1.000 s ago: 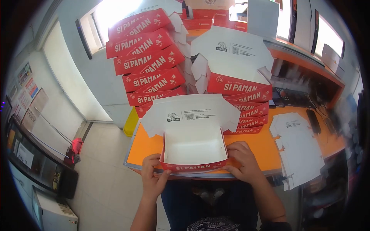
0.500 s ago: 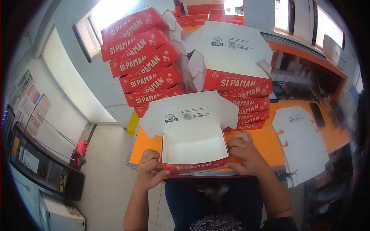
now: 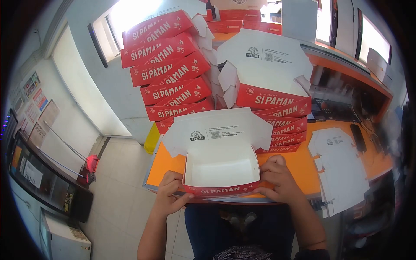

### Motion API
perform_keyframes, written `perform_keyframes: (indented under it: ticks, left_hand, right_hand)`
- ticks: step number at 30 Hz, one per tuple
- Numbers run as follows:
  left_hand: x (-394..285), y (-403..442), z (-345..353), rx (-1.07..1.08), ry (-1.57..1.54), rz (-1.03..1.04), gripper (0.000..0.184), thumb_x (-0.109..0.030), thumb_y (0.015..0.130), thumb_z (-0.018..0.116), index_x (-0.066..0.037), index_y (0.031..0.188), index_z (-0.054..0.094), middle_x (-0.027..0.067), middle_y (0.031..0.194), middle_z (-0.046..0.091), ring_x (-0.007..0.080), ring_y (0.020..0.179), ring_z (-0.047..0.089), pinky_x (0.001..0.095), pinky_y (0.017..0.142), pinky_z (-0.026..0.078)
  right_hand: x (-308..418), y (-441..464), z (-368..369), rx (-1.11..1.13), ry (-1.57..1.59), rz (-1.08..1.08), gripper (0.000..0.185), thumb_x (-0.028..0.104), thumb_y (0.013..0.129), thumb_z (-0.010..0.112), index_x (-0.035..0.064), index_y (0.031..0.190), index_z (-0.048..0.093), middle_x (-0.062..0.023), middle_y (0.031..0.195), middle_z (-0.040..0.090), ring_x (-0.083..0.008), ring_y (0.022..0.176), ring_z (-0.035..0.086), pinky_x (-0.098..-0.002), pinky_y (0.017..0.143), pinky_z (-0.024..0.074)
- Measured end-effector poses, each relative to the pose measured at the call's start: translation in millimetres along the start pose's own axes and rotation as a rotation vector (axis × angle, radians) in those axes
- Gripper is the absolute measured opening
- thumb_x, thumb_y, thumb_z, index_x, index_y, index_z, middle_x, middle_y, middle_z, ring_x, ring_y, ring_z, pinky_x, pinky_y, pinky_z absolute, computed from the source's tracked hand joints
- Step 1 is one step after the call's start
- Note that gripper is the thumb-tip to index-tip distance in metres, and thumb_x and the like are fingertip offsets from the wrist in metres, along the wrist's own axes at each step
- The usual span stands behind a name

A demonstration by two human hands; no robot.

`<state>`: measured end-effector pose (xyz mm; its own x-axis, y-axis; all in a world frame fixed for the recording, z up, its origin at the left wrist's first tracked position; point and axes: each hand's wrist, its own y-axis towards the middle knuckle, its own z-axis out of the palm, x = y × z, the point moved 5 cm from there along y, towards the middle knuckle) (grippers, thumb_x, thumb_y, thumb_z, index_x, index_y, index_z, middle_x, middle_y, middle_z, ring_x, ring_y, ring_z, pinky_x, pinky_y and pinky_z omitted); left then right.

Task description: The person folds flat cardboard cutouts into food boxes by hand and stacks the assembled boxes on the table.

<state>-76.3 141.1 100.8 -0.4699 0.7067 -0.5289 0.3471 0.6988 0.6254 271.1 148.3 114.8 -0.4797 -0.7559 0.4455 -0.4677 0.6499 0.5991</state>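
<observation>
A red and white cardboard food box (image 3: pixel 222 172) stands folded up at the table's near edge, its lid raised and leaning back toward the stacks. The inside is bare white, and the red front wall reads SI PAMAN. My left hand (image 3: pixel 170 194) grips the front left corner, thumb on the front wall and fingers curled at the side. On the front right corner, my right hand (image 3: pixel 279 181) holds the box the same way. Right behind it rises a shorter stack of open boxes (image 3: pixel 273 99), with a taller stack of similar boxes (image 3: pixel 173 71) to its left.
Flat white box blanks (image 3: pixel 340 171) lie at the right of the orange table (image 3: pixel 167 167), partly over its edge. Near them are a dark phone-like object (image 3: pixel 358 138) and electronic gear with cables. A yellow object (image 3: pixel 151 138) shows beside the table's left side.
The box's front wall now looks straighter and shows more fully, with both hands still at its corners. The whole view has shifted slightly, moving the stacks right and down in it.
</observation>
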Motion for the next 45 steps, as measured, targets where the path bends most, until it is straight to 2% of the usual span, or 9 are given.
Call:
perform_keyframes:
  ticks: [17,22,25,29,32,35,38,41,45]
  left_hand:
    - [3.4,2.2,5.5,0.063,-0.277,-0.179,0.025,-0.014,0.086,0.086,-0.005,0.092,0.064,0.0096,0.100,0.068,0.0232,0.099,0.062,0.0351,0.089,0.047]
    - [13.6,-12.6,13.6,-0.003,-0.410,-0.285,0.033,-0.011,0.087,0.085,-0.008,0.107,0.059,0.0055,0.108,0.065,0.0180,0.105,0.061,0.0329,0.097,0.046]
    - [14.6,-15.2,16.5,-0.076,-0.483,-0.296,0.040,-0.009,0.086,0.085,-0.007,0.116,0.058,0.0046,0.111,0.062,0.0171,0.107,0.060,0.0327,0.100,0.045]
    - [3.8,-4.6,17.7,-0.135,-0.511,-0.200,0.054,-0.011,0.087,0.085,-0.003,0.134,0.059,0.0057,0.111,0.062,0.0176,0.107,0.059,0.0334,0.100,0.046]
    - [12.6,-11.7,15.3,-0.095,-0.359,-0.171,0.067,-0.016,0.085,0.088,-0.002,0.144,0.060,0.0077,0.110,0.061,0.0199,0.105,0.059,0.0343,0.097,0.047]
    - [8.1,-8.8,8.4,0.050,-0.192,-0.046,0.069,-0.022,0.083,0.091,-0.004,0.143,0.064,0.0096,0.110,0.062,0.0235,0.103,0.059,0.0355,0.094,0.048]
    - [5.7,-15.0,12.2,-0.019,-0.229,-0.138,0.066,-0.024,0.078,0.094,-0.005,0.137,0.069,0.0123,0.117,0.060,0.0269,0.104,0.058,0.0380,0.094,0.047]
    - [4.4,-12.2,12.8,-0.055,-0.069,0.011,0.067,-0.035,0.081,0.093,-0.007,0.137,0.069,0.0175,0.134,0.054,0.0303,0.119,0.055,0.0422,0.100,0.048]
    - [8.1,5.1,17.9,-0.190,-0.092,0.056,0.078,-0.066,0.094,0.069,-0.008,0.145,0.062,0.0228,0.155,0.041,0.0381,0.145,0.042,0.0499,0.117,0.040]
  right_hand:
    - [-2.4,2.5,1.4,0.052,0.137,0.081,0.027,0.023,0.081,0.091,0.0113,0.086,0.067,-0.0034,0.093,0.070,-0.0261,0.097,0.060,-0.0456,0.100,0.0397]
    - [-2.6,1.4,1.7,0.078,0.186,0.178,0.029,0.021,0.081,0.092,0.0109,0.086,0.066,-0.0035,0.093,0.069,-0.0267,0.096,0.061,-0.0430,0.099,0.0412]
    - [-3.5,0.7,0.0,0.052,0.103,0.156,0.039,0.022,0.075,0.098,0.0107,0.088,0.064,-0.0077,0.095,0.070,-0.0276,0.093,0.062,-0.0404,0.087,0.0466]
    - [1.5,2.1,-0.9,0.078,0.154,0.198,0.029,0.021,0.080,0.092,0.0110,0.088,0.066,-0.0039,0.093,0.068,-0.0274,0.096,0.062,-0.0413,0.098,0.0429]
    - [3.2,2.6,-3.9,0.105,0.172,0.114,0.029,0.021,0.080,0.092,0.0108,0.094,0.069,-0.0047,0.093,0.068,-0.0285,0.096,0.062,-0.0414,0.097,0.0439]
    - [-0.5,-1.9,-2.9,0.023,0.263,0.122,0.035,0.021,0.080,0.092,0.0106,0.108,0.073,-0.0062,0.094,0.068,-0.0292,0.096,0.062,-0.0420,0.095,0.0452]
    - [3.1,-8.1,6.3,-0.028,0.263,0.181,0.048,0.024,0.081,0.092,0.0101,0.122,0.073,-0.0082,0.099,0.068,-0.0289,0.097,0.063,-0.0431,0.095,0.0464]
    - [6.9,-8.8,8.3,0.051,0.025,0.040,0.059,0.029,0.083,0.090,0.0081,0.134,0.069,-0.0097,0.106,0.067,-0.0293,0.099,0.063,-0.0442,0.097,0.0470]
    - [8.0,-7.2,1.8,-0.103,-0.053,-0.077,0.063,0.045,0.095,0.077,0.0050,0.142,0.064,-0.0148,0.125,0.060,-0.0335,0.117,0.058,-0.0465,0.106,0.0447]
